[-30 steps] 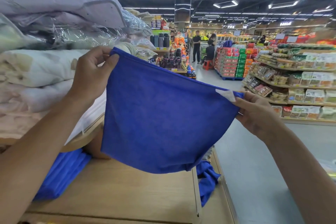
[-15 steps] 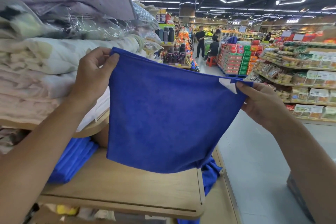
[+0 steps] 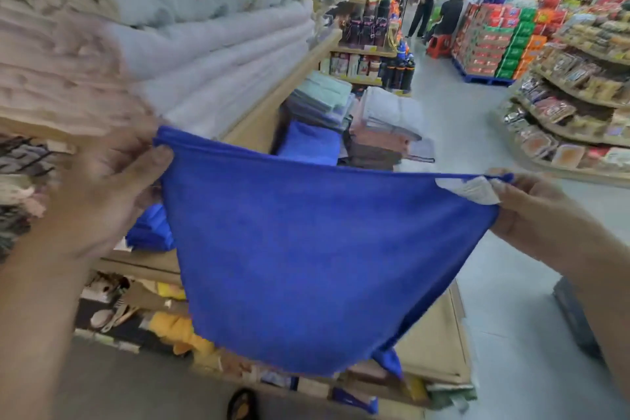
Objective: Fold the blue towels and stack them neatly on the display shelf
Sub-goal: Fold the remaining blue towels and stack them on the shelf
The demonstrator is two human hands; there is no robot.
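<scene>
Holding the blue towel (image 3: 306, 266) stretched by its top edge, the person pinches one corner in each hand in the head view. The left hand (image 3: 112, 187) is at nine o'clock with its thumb pressed over the hem. The right hand (image 3: 531, 211) is at three o'clock, fingers closed on the corner beside a white label (image 3: 470, 189). The towel hangs mid-frame, clear of the display shelf (image 3: 433, 344), whose bare wooden board shows at five o'clock behind it.

To fold it well, I judge the two corners should meet evenly, hems matched and label tucked inside, with the top edge taut so that no slack creases in.

The cloth is a deep plain blue and soft-napped. It seems doubled along the top at the left and sags to a rounded bottom. Folded blue towels (image 3: 150, 228) lie on the shelf at eight o'clock.
</scene>
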